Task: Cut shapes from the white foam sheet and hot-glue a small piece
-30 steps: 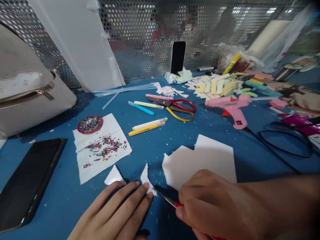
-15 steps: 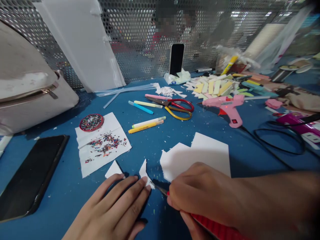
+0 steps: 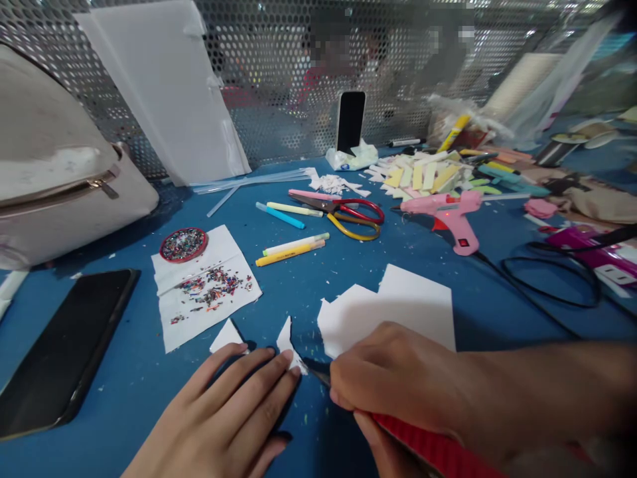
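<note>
My left hand lies flat on the blue table, fingers spread, with fingertips on a small cut white piece. Beside the forefinger is a white triangular piece. A red-handled knife is gripped in my right hand, its thin dark blade against the lower right edge of the small piece. Behind my right hand rests a larger white sheet with a jagged left edge, partly hidden by the hand.
Left are a phone, a bag and paper with coloured bits. Pens, scissors and a pink glue gun with its cable lie further back. A perforated metal screen stands behind.
My right hand and the knife have shifted very slightly to the left. My left hand stays on the small white piece. The view has moved a little.
</note>
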### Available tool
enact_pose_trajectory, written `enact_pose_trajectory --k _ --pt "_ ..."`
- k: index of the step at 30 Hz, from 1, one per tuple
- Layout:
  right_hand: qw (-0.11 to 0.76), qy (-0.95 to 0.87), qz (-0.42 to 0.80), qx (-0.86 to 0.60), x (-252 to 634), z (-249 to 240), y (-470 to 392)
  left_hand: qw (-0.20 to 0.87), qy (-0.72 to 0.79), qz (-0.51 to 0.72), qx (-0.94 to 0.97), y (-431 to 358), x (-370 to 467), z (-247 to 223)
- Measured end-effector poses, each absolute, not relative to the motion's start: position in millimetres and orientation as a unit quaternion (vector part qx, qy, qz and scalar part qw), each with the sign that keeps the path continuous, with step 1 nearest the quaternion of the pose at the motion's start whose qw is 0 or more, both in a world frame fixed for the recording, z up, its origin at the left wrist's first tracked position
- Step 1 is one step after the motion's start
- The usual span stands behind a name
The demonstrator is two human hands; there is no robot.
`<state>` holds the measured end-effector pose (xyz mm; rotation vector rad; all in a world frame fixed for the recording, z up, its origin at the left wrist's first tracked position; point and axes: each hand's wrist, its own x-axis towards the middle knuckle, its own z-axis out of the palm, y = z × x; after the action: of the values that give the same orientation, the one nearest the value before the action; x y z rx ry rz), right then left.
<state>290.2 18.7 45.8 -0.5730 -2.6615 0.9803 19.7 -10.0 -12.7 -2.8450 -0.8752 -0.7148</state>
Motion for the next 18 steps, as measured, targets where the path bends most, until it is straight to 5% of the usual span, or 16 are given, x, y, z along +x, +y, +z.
enact_pose_trajectory --k 4,13,18 --pt "0.199 -0.921 0.308 -0.133 292 28 21 0.044 -0.281 -0.249 -0.926 -9 21 -12" --pt "0.197 -0.908 0.34 -0.147 297 30 23 0.036 -0.299 -0.245 -0.922 -11 17 -16" --pt "0.328 -0.867 0.303 -0.222 294 33 33 0.023 -0.327 -0.258 -0.909 -11 19 -14"
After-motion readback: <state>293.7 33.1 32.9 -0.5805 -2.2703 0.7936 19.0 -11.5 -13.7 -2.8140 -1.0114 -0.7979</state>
